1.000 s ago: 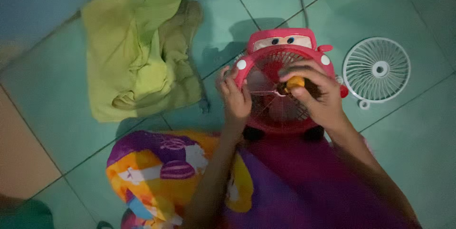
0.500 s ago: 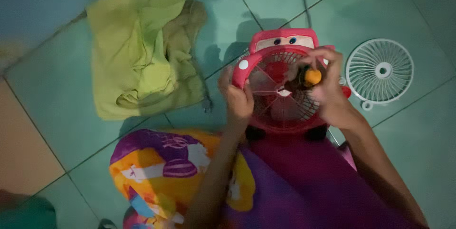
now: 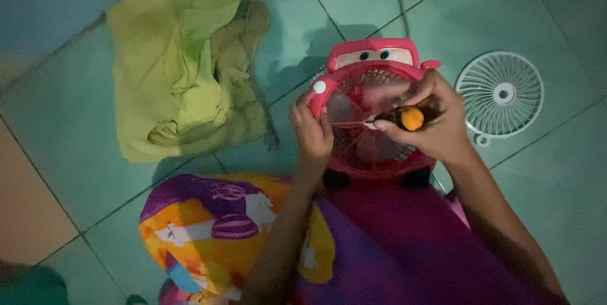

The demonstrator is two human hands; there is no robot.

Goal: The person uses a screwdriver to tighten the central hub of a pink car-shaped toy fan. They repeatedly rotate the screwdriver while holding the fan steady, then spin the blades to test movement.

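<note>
A small red fan shaped like a cartoon car (image 3: 373,115) is seen from above, lying face up on a teal tiled floor (image 3: 550,185), just in front of the person's lap. The painted eyes at its top point away from the person, and its two dark wheels are nearest the lap. The left hand (image 3: 311,133) is closed over the fan's left rim. The right hand (image 3: 436,121) is wrapped around a screwdriver with an orange and black handle (image 3: 410,118), held roughly level, its long axis running left to right, with the tip pointing left at the fan's centre. A detached white round fan grille (image 3: 501,95) lies flat on the floor just right of the fan. A crumpled yellow-green cloth (image 3: 183,71) lies well to the left. A bright cartoon-print fabric (image 3: 215,229) is spread over the lap.
</note>
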